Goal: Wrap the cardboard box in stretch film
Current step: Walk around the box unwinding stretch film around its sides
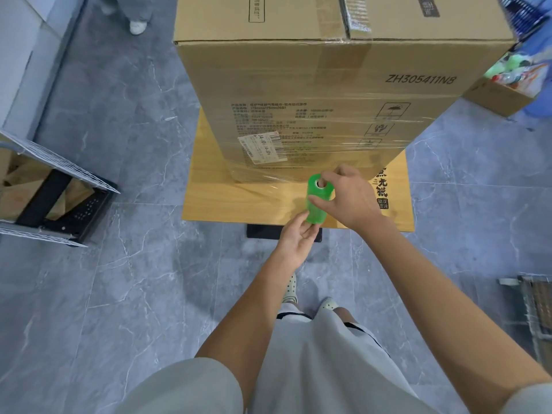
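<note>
Closest in, at the bottom of the frame, are the person's pale grey shorts (pixel 313 354) and two pale perforated clogs (pixel 291 289) on the grey marble-patterned tile floor (pixel 119 294). Two bare forearms reach up from there to the middle of the frame, where both hands meet on one small green roll of stretch film (pixel 317 204), held roughly upright.

The left hand (pixel 294 239) cups the roll's lower end, fingers curled round it from beneath. The right hand (pixel 351 198) pinches the upper part, with the thumb pressed to the side and the forefinger hooked over the top rim at the core hole.

The roll is over the near edge of one light yellow wooden tabletop (pixel 215 204), which has a black base showing just under that edge. A thin strand of clear film (pixel 263 178) runs from the roll to the lower left corner of the one large brown cardboard box (pixel 298 73), which stands on the table and fills the upper centre. Glossy film bands already cover the lower half of its near face, over one white shipping label (pixel 263 149) and the printed text. The upper half is bare cardboard.

Farther off, at the left edge, is one white wire-mesh rack on a black frame (pixel 56 168). At the right edge is one smaller open cardboard box holding colourful items (pixel 498 95). At the upper left is another person's white shoe (pixel 138 26).
</note>
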